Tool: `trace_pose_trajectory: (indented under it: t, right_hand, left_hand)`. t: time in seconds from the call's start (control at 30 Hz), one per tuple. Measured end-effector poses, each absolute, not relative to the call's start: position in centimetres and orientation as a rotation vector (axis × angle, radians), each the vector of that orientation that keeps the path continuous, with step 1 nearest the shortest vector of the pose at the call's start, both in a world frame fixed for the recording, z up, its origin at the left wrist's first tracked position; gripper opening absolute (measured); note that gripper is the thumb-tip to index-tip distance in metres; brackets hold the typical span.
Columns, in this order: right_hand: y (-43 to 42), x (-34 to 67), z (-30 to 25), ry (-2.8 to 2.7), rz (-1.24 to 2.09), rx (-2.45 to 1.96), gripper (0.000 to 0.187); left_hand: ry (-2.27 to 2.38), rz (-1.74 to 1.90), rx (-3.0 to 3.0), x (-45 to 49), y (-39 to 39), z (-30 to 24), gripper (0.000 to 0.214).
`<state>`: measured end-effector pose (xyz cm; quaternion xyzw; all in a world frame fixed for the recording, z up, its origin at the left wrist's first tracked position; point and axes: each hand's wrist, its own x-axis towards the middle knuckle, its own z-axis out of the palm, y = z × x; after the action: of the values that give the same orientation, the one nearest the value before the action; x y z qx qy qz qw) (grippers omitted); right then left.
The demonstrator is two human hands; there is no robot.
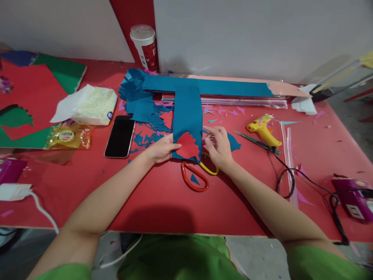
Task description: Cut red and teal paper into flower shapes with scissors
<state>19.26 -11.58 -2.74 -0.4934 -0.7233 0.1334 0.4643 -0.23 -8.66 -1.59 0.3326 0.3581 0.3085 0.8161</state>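
A blue paper strip (pixel 188 112) lies on the red table (pixel 163 198), running away from me. On its near end sits a red scalloped paper cut-out (pixel 188 146). My left hand (pixel 161 149) pinches the left edge of the strip, thumb pressing the red cut-out onto it. My right hand (pixel 220 147) rests at the strip's right edge, fingers curled and pinched together near the paper; what they hold is hidden. Orange-and-yellow scissors (pixel 195 177) lie just below the strip, between my wrists.
A black phone (pixel 120 136), a tissue pack (pixel 87 105), blue scraps (pixel 140 101), a long blue sheet (pixel 210 86) and a cup (pixel 145 44) lie left and behind. A yellow glue gun (pixel 262 130) with black cord (pixel 291 175) lies at right; purple power strip (pixel 354 198).
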Motion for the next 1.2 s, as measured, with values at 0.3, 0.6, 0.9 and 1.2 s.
trace_pose_trajectory:
  t: [0.3,0.6,0.9,1.2]
  right_hand:
    - [-12.0,19.0,-2.7,-1.775,0.983,-1.231,0.044]
    - [-12.4,18.7,-1.4,-1.873,1.042,-1.35,0.033]
    - [-12.6,18.6,-1.2,-1.989,0.865,-1.369,0.03]
    - [-12.6,18.6,-1.2,-2.029,0.829,-1.359,0.027]
  left_hand:
    - [0.733,0.735,0.813,0.6,-9.3,-1.2,0.039]
    - [0.772,0.774,0.927,0.8,-9.4,-1.6,0.045]
    - [0.875,0.829,0.813,1.3,-10.0,-1.0,0.031]
    - [0.953,0.863,0.88,1.2,-10.2,-1.1,0.032]
